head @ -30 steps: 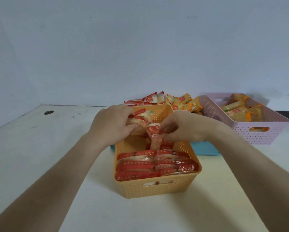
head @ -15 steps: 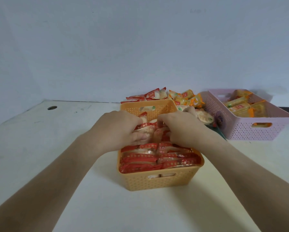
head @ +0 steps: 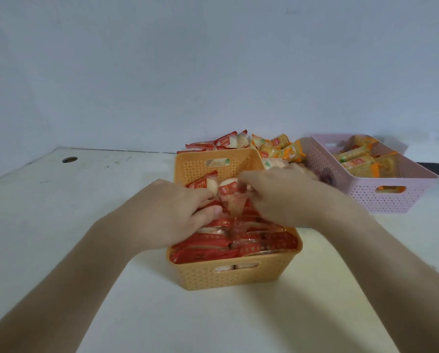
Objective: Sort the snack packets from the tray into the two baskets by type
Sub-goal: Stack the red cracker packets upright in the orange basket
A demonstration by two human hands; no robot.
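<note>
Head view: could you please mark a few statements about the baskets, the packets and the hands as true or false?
1. The left hand and the right hand are both over the orange basket. True.
2. The pink basket holds red packets. False: it holds yellow-orange packets.
3. The pink basket stands to the right of the orange basket. True.
4. The orange basket is empty. False: red packets lie packed in its near end.
</note>
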